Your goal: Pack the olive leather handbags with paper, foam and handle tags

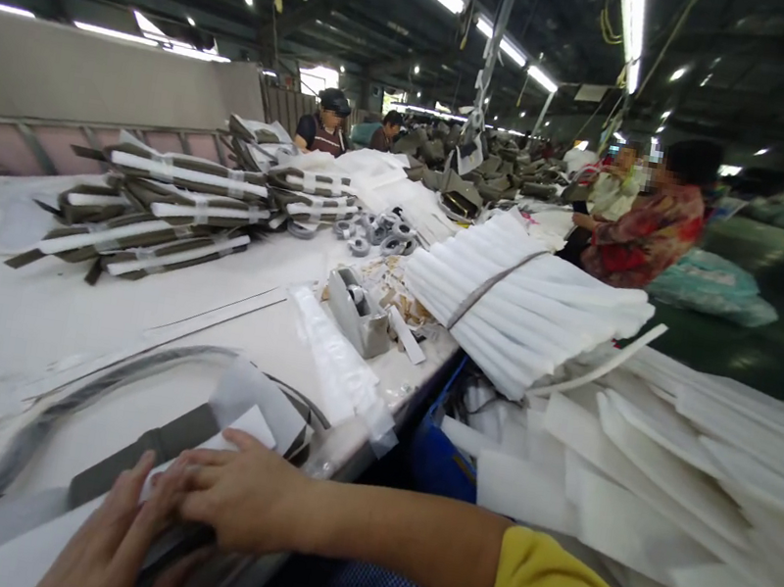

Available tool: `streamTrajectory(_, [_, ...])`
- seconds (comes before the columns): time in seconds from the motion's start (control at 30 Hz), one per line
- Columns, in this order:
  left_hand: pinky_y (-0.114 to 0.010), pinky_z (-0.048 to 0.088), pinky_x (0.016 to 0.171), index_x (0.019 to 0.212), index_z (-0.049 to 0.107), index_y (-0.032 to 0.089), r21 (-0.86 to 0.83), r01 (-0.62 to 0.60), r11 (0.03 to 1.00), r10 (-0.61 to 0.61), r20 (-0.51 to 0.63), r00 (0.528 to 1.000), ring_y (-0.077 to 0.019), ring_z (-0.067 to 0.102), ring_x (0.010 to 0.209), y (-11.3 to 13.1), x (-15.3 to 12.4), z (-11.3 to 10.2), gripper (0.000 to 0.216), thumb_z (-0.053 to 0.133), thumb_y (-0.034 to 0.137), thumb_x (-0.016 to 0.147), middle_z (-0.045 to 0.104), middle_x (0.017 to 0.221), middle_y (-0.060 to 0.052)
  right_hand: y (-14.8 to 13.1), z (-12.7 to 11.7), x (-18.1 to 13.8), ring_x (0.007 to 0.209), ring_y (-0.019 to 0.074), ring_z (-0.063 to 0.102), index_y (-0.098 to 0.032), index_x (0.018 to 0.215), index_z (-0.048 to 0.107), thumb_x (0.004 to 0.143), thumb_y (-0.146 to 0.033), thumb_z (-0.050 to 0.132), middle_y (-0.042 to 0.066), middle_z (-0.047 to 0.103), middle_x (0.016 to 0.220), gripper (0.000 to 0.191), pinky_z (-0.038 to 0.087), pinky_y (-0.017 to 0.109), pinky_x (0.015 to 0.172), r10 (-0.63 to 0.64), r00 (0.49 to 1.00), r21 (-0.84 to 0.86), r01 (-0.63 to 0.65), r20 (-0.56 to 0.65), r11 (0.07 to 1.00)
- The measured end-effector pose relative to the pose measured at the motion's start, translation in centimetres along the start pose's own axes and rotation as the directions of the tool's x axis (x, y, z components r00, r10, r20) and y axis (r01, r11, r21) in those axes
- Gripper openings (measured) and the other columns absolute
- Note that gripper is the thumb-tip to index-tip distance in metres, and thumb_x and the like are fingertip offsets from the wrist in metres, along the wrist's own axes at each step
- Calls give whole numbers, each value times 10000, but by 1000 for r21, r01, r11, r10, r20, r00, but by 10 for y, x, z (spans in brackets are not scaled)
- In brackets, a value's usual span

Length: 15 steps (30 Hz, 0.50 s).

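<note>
At the left of the table (25, 305), our left hand (115, 537) lies flat and open on a white sheet (243, 429). The sheet sits at the near edge, on top of a dark grey strip (147, 453). It looks thin, light and bendy, so we think a soft hold at one edge is best. Our right hand (240, 498) presses on it with bent fingers; we cannot tell if it pinches. Farther right are a tape holder (357, 313) and a tied bundle of white sheets (524, 305).

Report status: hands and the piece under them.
Left hand, right hand both flat, open, pressing white sheet. Sheet overlaps grey strip. Tape dispenser beyond, clear of hands.
</note>
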<state>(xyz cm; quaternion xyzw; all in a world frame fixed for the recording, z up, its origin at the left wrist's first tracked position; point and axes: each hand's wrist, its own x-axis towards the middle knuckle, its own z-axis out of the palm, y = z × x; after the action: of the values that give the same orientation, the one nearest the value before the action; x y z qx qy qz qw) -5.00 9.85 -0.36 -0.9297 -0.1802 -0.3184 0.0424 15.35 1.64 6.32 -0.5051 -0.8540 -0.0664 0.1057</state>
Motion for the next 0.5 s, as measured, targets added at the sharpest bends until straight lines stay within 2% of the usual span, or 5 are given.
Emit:
streamTrajectory(0.13, [-496, 474, 1026, 1562, 158, 189, 96, 45, 994, -50, 55, 997, -351, 529, 1275, 18, 7, -5, 669, 374, 369, 954, 330, 1571, -150, 8, -1, -3, 1362, 152, 436, -170, 1181, 619, 871, -61, 509, 70, 579, 1396, 346, 276, 406, 1175, -41, 998, 156, 47, -41, 987])
streamTrajectory(0.2, [-502, 443, 1060, 1563, 153, 206, 126, 92, 988, -101, 67, 993, -340, 499, 1309, 30, 7, -9, 638, 354, 319, 967, 347, 1563, -145, 10, -5, -13, 1292, 122, 513, -162, 1143, 643, 848, -22, 500, 58, 636, 1329, 356, 282, 317, 1172, -59, 991, 267, 91, -123, 959])
streamTrajectory(0.27, [-502, 430, 1074, 1560, 169, 241, 153, 124, 980, -139, 88, 986, -332, 484, 1325, 39, 7, -14, 612, 348, 275, 975, 316, 1580, -138, 8, -12, -30, 1186, 103, 593, -160, 1109, 667, 873, -37, 473, 47, 693, 1231, 329, 362, 239, 1109, -12, 966, 386, 115, -259, 915])
streamTrajectory(0.37, [-508, 426, 1077, 1548, 224, 266, 191, 156, 969, -179, 111, 977, -342, 479, 1329, 48, 11, -19, 582, 376, 294, 986, 268, 1598, -143, -1, -22, -61, 1090, 120, 645, -179, 1127, 675, 937, -91, 431, 56, 718, 1156, 322, 475, 234, 992, 259, 893, 556, -13, -367, 831])
streamTrajectory(0.5, [-496, 432, 1078, 1530, 287, 243, 221, 173, 960, -203, 123, 971, -346, 456, 1351, 51, 16, -22, 570, 429, 353, 988, 314, 1574, -170, -10, -18, -88, 840, 169, 703, -192, 1131, 663, 943, -187, 501, 59, 742, 958, 248, 544, 292, 827, 611, 785, 704, -376, -104, 603])
